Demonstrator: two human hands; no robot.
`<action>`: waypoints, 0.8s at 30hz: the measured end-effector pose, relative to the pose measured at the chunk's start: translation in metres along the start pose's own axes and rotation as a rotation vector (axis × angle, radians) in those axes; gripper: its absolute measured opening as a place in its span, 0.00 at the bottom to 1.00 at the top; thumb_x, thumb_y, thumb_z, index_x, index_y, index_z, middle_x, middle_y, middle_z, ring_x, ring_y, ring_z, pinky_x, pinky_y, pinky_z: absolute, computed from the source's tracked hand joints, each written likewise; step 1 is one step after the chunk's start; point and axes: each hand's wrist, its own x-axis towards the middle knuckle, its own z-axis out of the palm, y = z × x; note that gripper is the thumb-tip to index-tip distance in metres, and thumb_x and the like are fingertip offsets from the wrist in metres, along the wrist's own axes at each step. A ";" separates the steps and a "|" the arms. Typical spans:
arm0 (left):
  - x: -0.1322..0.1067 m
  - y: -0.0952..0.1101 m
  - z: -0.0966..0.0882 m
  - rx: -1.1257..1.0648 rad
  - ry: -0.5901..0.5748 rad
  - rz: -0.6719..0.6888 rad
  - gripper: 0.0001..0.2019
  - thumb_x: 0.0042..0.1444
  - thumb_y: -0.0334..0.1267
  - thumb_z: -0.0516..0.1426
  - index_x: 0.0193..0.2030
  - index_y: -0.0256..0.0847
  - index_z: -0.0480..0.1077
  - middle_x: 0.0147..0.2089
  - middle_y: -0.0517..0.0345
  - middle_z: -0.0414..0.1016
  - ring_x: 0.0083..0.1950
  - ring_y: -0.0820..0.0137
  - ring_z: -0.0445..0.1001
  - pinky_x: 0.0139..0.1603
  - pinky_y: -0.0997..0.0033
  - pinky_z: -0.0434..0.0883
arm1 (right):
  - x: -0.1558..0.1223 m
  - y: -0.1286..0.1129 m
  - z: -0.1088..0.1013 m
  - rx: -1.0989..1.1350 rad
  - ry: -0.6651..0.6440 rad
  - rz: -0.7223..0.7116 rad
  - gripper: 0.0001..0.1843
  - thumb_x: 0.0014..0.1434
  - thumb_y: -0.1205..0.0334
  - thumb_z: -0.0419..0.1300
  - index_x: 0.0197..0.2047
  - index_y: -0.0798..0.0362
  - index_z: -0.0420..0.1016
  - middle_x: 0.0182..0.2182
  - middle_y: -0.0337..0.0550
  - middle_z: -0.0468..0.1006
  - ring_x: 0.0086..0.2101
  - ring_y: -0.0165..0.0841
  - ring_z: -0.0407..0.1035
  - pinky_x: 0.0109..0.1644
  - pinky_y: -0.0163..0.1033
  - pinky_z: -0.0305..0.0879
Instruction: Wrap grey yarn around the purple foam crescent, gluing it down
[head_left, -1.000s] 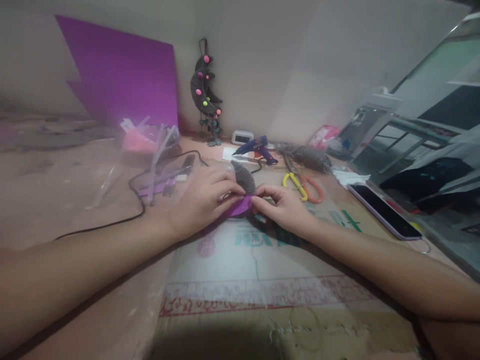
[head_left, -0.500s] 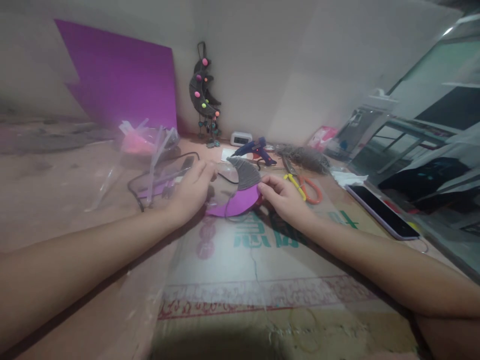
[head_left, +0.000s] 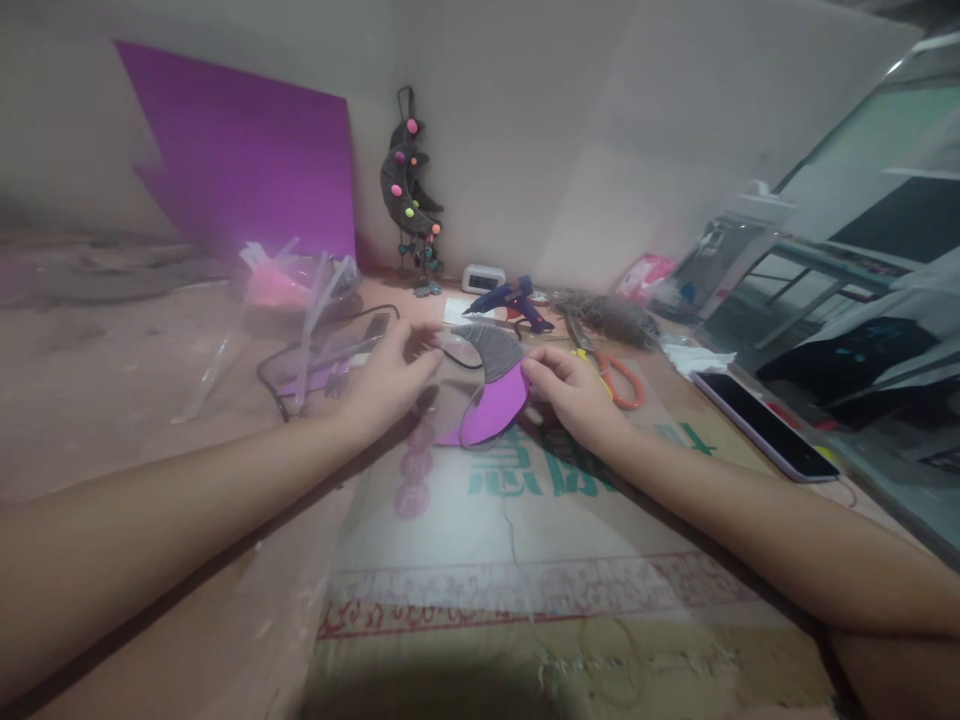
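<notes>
My right hand [head_left: 574, 390] pinches the outer edge of a purple crescent cutout [head_left: 491, 408], whose upper tip is wrapped in grey yarn [head_left: 496, 350]. The crescent is raised and tilted over a flattened cardboard sheet [head_left: 540, 540]. My left hand [head_left: 386, 378] hovers to the crescent's left with its fingers drawn together near a thin strand of yarn. Whether it grips that strand I cannot make out.
A blue glue gun [head_left: 510, 298], scissors with yellow and orange handles [head_left: 611, 372], loose grey yarn [head_left: 611, 315] and a phone [head_left: 757, 420] lie to the right. A purple sheet [head_left: 247, 160] and a finished moon ornament [head_left: 409, 190] lean on the wall. Plastic bags [head_left: 300, 285] and a black cable [head_left: 277, 385] sit left.
The crescent was pressed flat between both hands; now my right hand has lifted and turned it upright. My left hand let go of it and drew back to the left.
</notes>
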 end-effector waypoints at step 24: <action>-0.012 0.014 0.003 -0.088 -0.304 -0.196 0.16 0.56 0.54 0.55 0.32 0.42 0.70 0.24 0.59 0.68 0.20 0.74 0.63 0.18 0.73 0.59 | -0.001 -0.002 0.002 -0.104 -0.140 -0.030 0.15 0.58 0.50 0.59 0.30 0.54 0.67 0.22 0.34 0.68 0.23 0.25 0.64 0.28 0.32 0.62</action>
